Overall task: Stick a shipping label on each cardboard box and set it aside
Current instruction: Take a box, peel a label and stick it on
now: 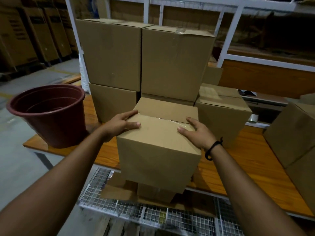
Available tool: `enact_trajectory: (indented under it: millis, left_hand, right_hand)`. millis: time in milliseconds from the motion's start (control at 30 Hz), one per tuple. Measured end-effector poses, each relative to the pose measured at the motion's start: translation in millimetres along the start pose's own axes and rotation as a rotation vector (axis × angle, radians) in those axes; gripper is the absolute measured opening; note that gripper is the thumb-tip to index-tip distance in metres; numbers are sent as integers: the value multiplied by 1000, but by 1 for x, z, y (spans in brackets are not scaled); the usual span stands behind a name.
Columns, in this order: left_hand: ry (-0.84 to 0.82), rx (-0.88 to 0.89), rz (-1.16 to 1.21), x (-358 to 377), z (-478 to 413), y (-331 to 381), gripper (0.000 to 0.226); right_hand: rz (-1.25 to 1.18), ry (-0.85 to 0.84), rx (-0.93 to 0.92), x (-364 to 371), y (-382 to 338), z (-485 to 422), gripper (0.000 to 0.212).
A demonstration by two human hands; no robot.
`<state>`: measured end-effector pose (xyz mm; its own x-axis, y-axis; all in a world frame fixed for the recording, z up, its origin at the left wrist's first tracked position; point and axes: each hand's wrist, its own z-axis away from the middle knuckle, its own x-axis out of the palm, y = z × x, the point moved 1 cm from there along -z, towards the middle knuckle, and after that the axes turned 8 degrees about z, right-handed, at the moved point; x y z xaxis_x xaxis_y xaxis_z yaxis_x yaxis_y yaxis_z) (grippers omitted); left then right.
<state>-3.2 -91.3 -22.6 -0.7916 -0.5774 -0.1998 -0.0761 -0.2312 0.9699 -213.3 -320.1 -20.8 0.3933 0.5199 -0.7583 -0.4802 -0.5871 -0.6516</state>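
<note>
A plain brown cardboard box (158, 150) stands at the front edge of the wooden table (247, 150), its near part hanging over the edge. Clear tape runs along its top seam. My left hand (122, 124) lies over the box's top left edge, fingers stretched across the lid. On the top right corner my right hand (196, 132) rests flat with fingers spread; a black cord is round that wrist. The top and front faces show bare cardboard.
Behind it, larger boxes are stacked two high (175, 62), with another box (223, 113) at the right and more at the far right (293, 133). A dark red bucket (51, 113) sits on the table's left corner. A tape roll (254, 118) lies behind. Below is a wire-mesh cage (136, 212) holding a small box (155, 191).
</note>
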Motion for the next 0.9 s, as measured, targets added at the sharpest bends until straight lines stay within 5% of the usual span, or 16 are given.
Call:
enact_trajectory:
  millis: [433,900]
  left_hand:
    - [11,37,93,-32,14,2,71]
    - [-82,-15,44,-47,34,-14,75]
  right_hand:
    - [-102,51,1,23,-21,14,81]
    - [-143,72,21,35,-44,34,59]
